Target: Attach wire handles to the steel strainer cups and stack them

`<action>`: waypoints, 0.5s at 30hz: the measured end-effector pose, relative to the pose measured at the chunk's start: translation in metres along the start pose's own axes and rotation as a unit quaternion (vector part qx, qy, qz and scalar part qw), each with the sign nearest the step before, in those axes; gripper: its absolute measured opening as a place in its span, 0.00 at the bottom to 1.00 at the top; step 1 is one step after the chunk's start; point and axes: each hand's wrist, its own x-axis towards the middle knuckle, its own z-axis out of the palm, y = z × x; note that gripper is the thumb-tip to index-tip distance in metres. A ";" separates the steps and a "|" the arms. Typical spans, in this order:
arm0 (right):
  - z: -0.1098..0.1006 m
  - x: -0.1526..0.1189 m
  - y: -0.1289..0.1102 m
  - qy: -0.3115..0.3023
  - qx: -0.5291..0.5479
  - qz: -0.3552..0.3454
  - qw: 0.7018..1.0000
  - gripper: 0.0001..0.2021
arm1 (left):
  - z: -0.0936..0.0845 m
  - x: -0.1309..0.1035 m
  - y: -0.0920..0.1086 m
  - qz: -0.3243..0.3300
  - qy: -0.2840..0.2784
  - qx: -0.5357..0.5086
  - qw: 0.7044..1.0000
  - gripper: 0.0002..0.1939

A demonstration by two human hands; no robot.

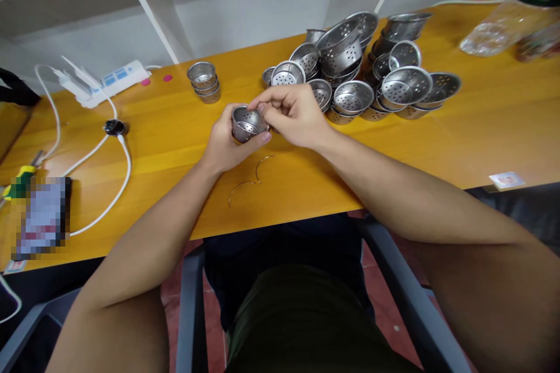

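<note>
My left hand (223,143) is wrapped round a small perforated metal strainer cup (245,122), tilted with its mouth toward me. At the cup's right rim, my right hand (295,113) is closed, thumb and forefinger pinched together. Whatever lies between those fingertips is too small to make out. A thin curved line crosses the cup's inside; I cannot tell whether it is a wire. On the table below my hands lie two thin curved wires (241,184), their ends close together. Just beyond my right hand stands a cluster of similar strainer cups (353,96), nested and piled up.
A short stack of strainer cups (204,78) stands behind my left hand. Further left are a white power strip (116,84), looped white cables, a green-and-yellow handled tool (20,182) and a blurred-out flat object (44,218). A plastic bottle (494,29) lies at the far right.
</note>
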 end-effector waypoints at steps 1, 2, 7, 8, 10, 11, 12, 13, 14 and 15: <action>-0.005 0.001 -0.002 -0.030 0.023 0.007 0.999 0.19 | -0.001 0.000 -0.002 -0.006 0.000 -0.011 1.000 0.43; -0.010 0.002 -0.003 -0.064 0.045 0.011 0.997 0.21 | -0.002 0.000 -0.005 -0.015 -0.001 -0.023 1.000 0.42; -0.025 0.006 -0.007 -0.172 0.108 0.010 0.979 0.29 | -0.008 0.000 -0.017 -0.064 -0.020 -0.063 0.996 0.44; -0.025 0.006 -0.008 -0.174 0.111 0.016 0.978 0.29 | -0.009 0.000 -0.018 -0.063 -0.026 -0.062 0.996 0.45; -0.023 0.006 -0.008 -0.170 0.112 0.027 0.979 0.30 | -0.010 0.000 -0.019 -0.046 -0.035 -0.055 0.997 0.49; -0.022 0.006 -0.008 -0.166 0.112 0.030 0.979 0.30 | -0.010 -0.001 -0.020 -0.033 -0.035 -0.049 0.998 0.50; -0.021 0.005 -0.007 -0.162 0.111 0.030 0.980 0.30 | -0.010 -0.001 -0.020 -0.020 -0.032 -0.041 0.998 0.51; -0.020 0.005 -0.007 -0.158 0.109 0.030 0.981 0.30 | -0.010 0.000 -0.020 -0.010 -0.027 -0.032 0.999 0.51; -0.019 0.005 -0.006 -0.156 0.106 0.030 0.982 0.29 | -0.010 0.000 -0.020 -0.004 -0.023 -0.024 0.999 0.50; -0.018 0.004 -0.005 -0.153 0.102 0.032 0.982 0.29 | -0.011 0.000 -0.020 -0.002 -0.021 -0.017 1.000 0.48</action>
